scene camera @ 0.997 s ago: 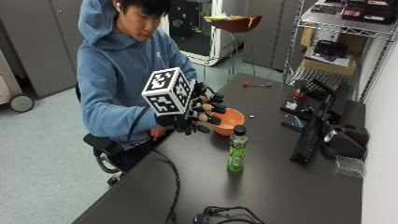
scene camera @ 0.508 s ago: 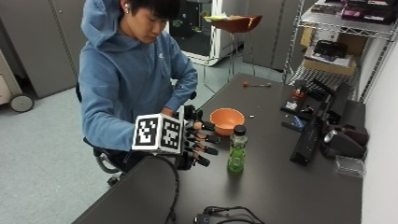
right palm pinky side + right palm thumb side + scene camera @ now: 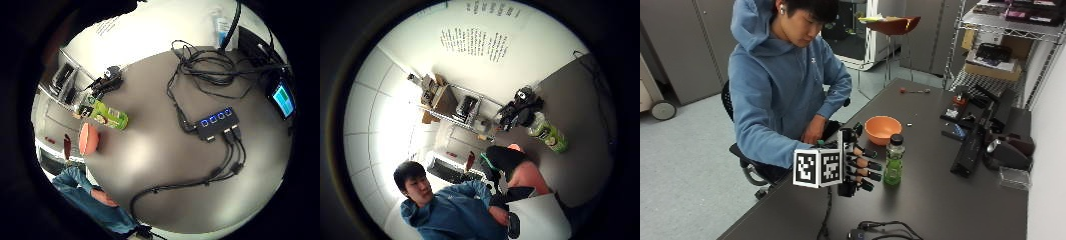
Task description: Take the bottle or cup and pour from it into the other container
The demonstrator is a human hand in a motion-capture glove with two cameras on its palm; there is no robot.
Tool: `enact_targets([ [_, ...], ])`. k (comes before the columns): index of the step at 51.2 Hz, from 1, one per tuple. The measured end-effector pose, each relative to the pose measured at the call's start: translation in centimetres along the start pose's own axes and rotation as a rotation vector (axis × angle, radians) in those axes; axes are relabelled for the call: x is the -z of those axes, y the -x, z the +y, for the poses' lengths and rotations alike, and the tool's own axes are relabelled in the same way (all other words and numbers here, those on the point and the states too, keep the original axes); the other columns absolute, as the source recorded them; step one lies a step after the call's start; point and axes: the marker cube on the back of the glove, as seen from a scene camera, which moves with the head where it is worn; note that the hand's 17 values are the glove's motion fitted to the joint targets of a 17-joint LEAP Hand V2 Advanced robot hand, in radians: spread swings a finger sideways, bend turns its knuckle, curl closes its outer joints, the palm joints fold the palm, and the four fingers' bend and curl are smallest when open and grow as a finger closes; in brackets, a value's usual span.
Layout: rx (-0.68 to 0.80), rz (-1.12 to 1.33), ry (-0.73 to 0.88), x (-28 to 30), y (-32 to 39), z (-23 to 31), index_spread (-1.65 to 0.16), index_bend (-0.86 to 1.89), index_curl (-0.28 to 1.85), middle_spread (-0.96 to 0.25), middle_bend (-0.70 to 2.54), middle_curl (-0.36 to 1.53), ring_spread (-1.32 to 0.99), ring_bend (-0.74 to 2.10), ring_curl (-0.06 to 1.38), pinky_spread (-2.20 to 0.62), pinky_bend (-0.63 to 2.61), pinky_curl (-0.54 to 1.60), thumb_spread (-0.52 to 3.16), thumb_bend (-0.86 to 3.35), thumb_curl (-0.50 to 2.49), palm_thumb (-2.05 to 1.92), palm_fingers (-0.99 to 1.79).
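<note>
Worktop, dark and long, carries everything, running from the near edge toward a wire shelf rack at the far right. Seated at its left side is a person in a blue hooded top, whose bare hand rests at the worktop edge. Dark gear lies along the right side of the worktop, and a coil of cables sits at the near edge; the little finger side palm view shows those cables leading to a small hub with blue lights. An orange bowl stands near the middle of the worktop. Just near of it stands a green bottle with a dark cap, upright and apart from the bowl. The gloved right hand is just left of the bottle, its fingers spread and reaching toward the bottle's side, not wrapped around it; whether the fingertips touch the bottle cannot be told. Both palm views show the bottle beside the bowl on the worktop.
</note>
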Motion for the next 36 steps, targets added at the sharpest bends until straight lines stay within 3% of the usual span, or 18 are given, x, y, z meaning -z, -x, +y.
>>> enact_targets([
  [11, -0.012, -0.059, -0.037, -1.9, -0.9, -0.1, -0.33, 0.11, 0.17, 0.05, 0.20, 0.32, 0.12, 0.50, 0.30, 0.28, 0.57, 0.36, 0.90, -0.03, 0.33, 0.47, -0.01],
  [36, -0.029, -0.190, 0.063, -10.3, -1.7, -0.2, -0.31, 0.11, 0.15, 0.07, 0.20, 0.33, 0.12, 0.51, 0.30, 0.28, 0.59, 0.36, 0.89, -0.03, 0.33, 0.47, -0.01],
])
